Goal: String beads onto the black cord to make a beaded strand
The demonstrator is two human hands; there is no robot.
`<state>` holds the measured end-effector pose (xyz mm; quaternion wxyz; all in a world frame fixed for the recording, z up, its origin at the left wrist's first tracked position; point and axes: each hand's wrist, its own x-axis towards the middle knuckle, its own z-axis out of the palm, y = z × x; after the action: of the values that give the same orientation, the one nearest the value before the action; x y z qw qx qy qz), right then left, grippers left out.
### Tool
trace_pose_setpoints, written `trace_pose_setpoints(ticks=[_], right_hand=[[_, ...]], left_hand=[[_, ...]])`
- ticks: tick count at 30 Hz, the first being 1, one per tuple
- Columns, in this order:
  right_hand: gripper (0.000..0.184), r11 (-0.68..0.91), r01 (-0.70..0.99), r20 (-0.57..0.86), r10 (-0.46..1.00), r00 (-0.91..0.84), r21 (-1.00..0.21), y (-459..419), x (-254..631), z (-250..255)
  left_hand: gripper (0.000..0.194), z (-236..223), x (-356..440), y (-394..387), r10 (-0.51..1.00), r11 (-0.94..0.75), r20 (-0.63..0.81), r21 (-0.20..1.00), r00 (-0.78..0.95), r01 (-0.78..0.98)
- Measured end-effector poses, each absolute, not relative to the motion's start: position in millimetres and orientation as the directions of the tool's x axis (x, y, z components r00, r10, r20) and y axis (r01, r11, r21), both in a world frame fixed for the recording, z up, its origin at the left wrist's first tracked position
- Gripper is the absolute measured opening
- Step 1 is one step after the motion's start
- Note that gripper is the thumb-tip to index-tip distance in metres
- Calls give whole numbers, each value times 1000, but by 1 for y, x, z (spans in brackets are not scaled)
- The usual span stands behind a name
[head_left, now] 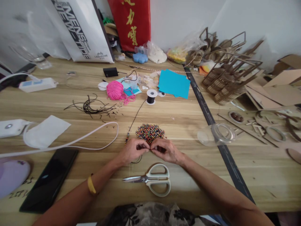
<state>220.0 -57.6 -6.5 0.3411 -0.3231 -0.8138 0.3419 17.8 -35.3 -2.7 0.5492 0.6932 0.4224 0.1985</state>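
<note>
A heap of small multicoloured beads (150, 132) lies on the wooden table, just beyond both hands. Thumb and fingers of my left hand (133, 151) are pinched on the black cord (137, 116), which runs back to a white-flanged spool (151, 98). Several threaded beads (127, 137) sit on the cord beside that hand. My right hand (166, 151) pinches a tiny bead (151, 148), its fingertips meeting the left ones. Fingers partly hide both bead and cord end. Nearer to me lie scissors (150, 179) with pale handles, their blades pointing left.
Cut black cords (92, 106) and a pink yarn ball (115, 90) lie farther left. Blue sheets (174, 83) are at the back. A clear plastic container (217, 135) stands right, a dark phone (49, 180) left. A white cable (94, 135) loops across the table.
</note>
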Motion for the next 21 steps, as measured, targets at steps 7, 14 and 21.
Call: trace_pose_setpoints(ticks=[7, 14, 21], right_hand=[[8, 560, 295, 333, 757, -563, -774, -57, 220, -6], [7, 550, 302, 319, 762, -564, -779, -58, 220, -7], [8, 551, 306, 318, 762, -564, -776, -58, 220, -8]], left_hand=[[7, -3, 19, -35, 816, -50, -163, 936, 555, 349], [7, -2, 19, -35, 817, -67, -154, 932, 556, 357], [7, -1, 20, -35, 816, -60, -155, 935, 556, 349]])
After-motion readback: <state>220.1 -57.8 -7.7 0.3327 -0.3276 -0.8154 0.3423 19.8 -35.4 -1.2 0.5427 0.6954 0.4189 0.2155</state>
